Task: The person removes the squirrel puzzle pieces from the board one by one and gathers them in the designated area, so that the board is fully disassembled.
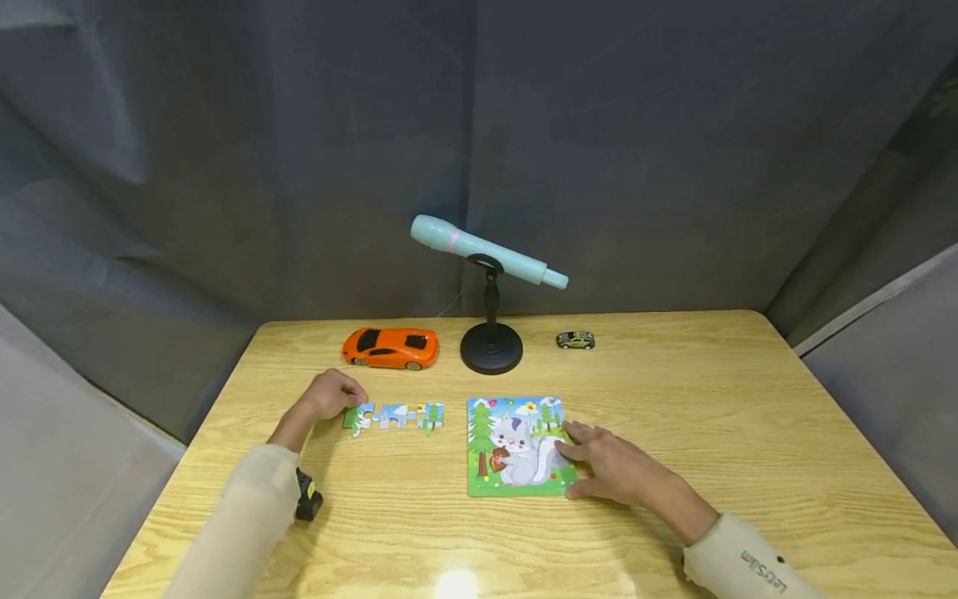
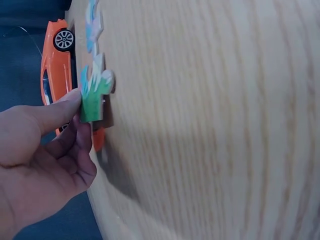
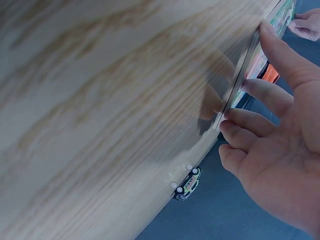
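Observation:
My left hand (image 1: pixel 329 394) pinches a green, white and blue jigsaw puzzle piece (image 2: pixel 92 105) between thumb and fingers. In the head view this piece is at the left end of a short row of puzzle pieces (image 1: pixel 395 416) on the table. To the right lies a square squirrel puzzle (image 1: pixel 524 457), its picture showing a grey squirrel with an acorn beside a fir tree. My right hand (image 1: pixel 617 466) rests along the puzzle's right edge, fingers spread and fairly straight. In the right wrist view its fingertips (image 3: pixel 250 86) touch that edge.
Behind the pieces stands an orange toy car (image 1: pixel 391 348). A light-blue microphone (image 1: pixel 486 251) sits on a black stand (image 1: pixel 491 348) at the table's back. Right of it is a small patterned toy car (image 1: pixel 575 340). Dark grey curtain (image 1: pixel 599 150) hangs behind the wooden table (image 1: pixel 711 399).

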Demonstrator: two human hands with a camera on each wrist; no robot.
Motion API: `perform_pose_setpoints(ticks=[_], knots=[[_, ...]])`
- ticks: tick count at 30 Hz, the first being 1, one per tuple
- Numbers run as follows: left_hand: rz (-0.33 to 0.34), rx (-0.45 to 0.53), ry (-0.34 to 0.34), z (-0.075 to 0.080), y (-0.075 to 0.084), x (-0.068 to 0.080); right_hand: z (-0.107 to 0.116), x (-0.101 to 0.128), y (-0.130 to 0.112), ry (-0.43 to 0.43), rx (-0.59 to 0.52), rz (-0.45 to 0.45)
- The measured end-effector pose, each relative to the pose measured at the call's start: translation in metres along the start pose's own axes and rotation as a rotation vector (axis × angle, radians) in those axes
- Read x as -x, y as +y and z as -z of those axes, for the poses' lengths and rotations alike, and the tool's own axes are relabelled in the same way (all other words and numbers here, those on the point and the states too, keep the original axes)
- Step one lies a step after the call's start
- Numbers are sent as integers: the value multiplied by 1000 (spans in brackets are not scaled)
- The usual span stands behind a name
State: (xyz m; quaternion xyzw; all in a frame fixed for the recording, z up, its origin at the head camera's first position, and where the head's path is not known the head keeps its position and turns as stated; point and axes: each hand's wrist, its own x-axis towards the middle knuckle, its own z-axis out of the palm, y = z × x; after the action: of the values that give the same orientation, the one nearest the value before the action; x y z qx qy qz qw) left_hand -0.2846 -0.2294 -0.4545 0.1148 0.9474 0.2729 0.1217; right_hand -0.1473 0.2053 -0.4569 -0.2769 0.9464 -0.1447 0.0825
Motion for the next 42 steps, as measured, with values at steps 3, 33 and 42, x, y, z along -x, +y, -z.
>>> perform_pose_setpoints(ticks=[3, 33, 42], knots=[[7, -4, 25, -2, -2, 0, 0, 0, 0, 1, 1, 3], [-187, 132, 9, -35, 84, -24, -2, 5, -2, 78, 11, -11], [-264, 166, -109, -69, 142, -29, 1, 4, 2, 63, -8, -42]])
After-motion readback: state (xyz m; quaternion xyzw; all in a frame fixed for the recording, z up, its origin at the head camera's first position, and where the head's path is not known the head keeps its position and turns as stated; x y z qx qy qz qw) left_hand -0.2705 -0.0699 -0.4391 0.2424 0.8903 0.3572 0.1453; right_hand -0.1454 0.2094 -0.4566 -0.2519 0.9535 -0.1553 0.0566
